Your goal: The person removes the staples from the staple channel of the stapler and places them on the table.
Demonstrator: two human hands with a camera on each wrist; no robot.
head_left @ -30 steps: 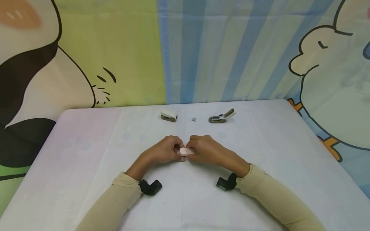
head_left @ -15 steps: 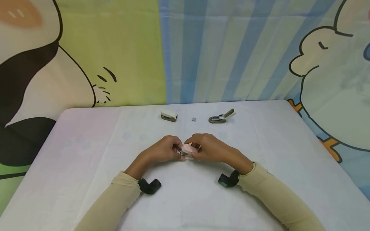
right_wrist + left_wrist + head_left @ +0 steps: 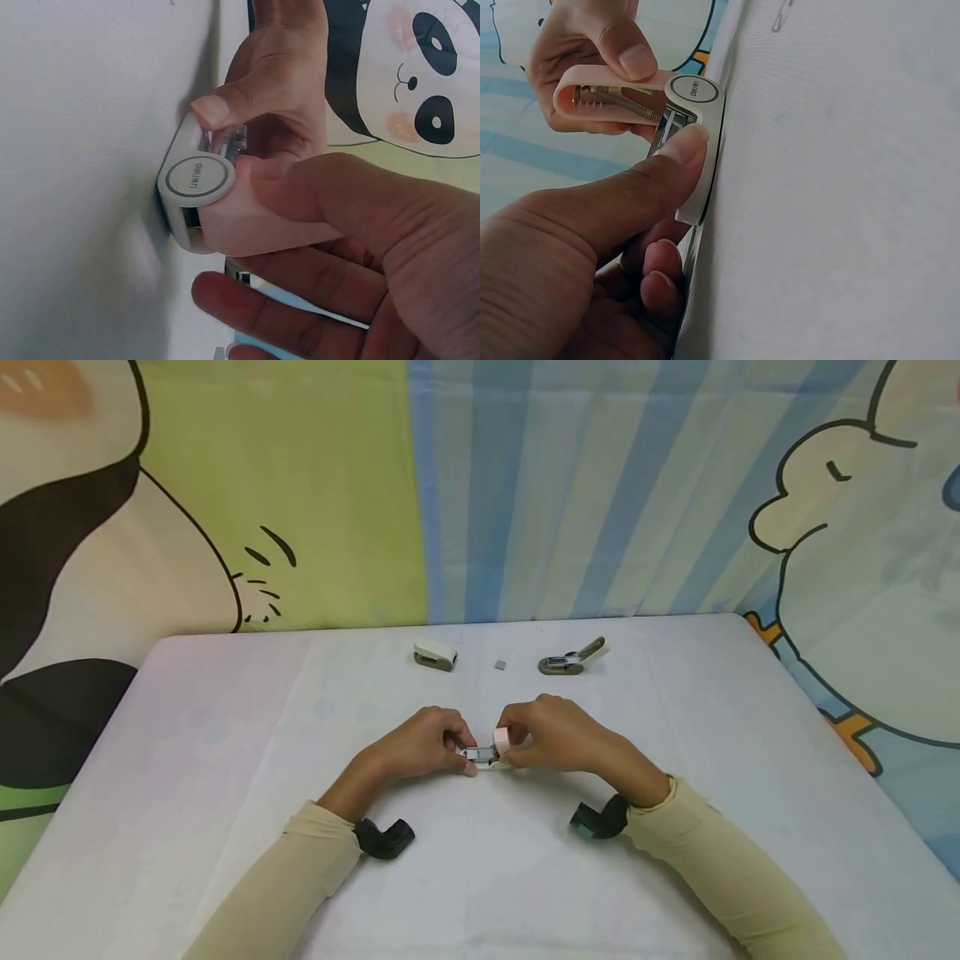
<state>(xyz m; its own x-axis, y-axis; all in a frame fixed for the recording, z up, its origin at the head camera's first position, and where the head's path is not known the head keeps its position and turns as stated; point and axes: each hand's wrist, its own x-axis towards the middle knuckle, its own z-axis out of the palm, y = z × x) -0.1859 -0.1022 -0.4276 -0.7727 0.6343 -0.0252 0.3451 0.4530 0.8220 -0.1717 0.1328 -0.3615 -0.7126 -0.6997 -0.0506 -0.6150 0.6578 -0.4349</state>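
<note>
Between my hands, low over the table, is a small pink and white stapler with its pink top arm (image 3: 501,741) swung up, standing steeply off the base. My left hand (image 3: 427,743) pinches the front end of the white base (image 3: 711,142), thumb lying along its inner side. In the left wrist view a coil spring (image 3: 626,103) shows inside the raised arm, and the metal staple channel (image 3: 667,129) is exposed. My right hand (image 3: 558,735) grips the pink arm between thumb and index finger; in the right wrist view its other fingers (image 3: 262,307) extend below.
Toward the back of the white table (image 3: 465,893) lie a closed white and olive stapler (image 3: 435,655), a small grey block of staples (image 3: 500,665) and an opened olive stapler (image 3: 572,657). A cartoon-print cloth (image 3: 300,527) hangs behind the table.
The stapler's pink top arm has swung up and to the right in my right hand, uncovering the metal channel. My left hand has stayed on the base.
</note>
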